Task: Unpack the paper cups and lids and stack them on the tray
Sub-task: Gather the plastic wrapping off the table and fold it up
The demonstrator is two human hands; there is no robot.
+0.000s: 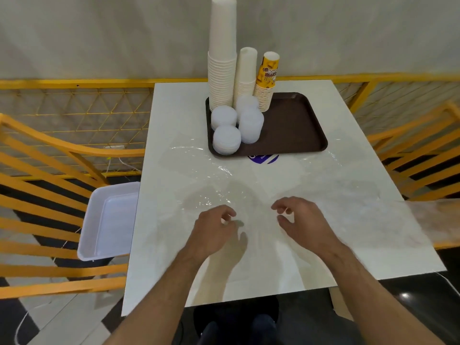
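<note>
A brown tray (293, 125) sits at the far middle of the white table (174, 257). On its left side stand a tall stack of white paper cups (222, 58), a shorter white cup stack (246, 73) and a stack of yellow printed cups (267, 80). Several stacks of translucent white lids (227, 139) stand in front of the cups. Clear plastic wrap (214, 165) lies spread over the table between the tray and me. My left hand (214, 232) and right hand (303, 222) are close together above the near table, fingers curled, each seeming to pinch the thin wrap.
A white plastic bin (109, 220) sits on the seat to the left of the table. Orange chairs stand at the left (49, 170) and right (418, 158). A yellow mesh railing (74, 105) runs behind. A blue sticker (263, 158) shows by the tray's near edge.
</note>
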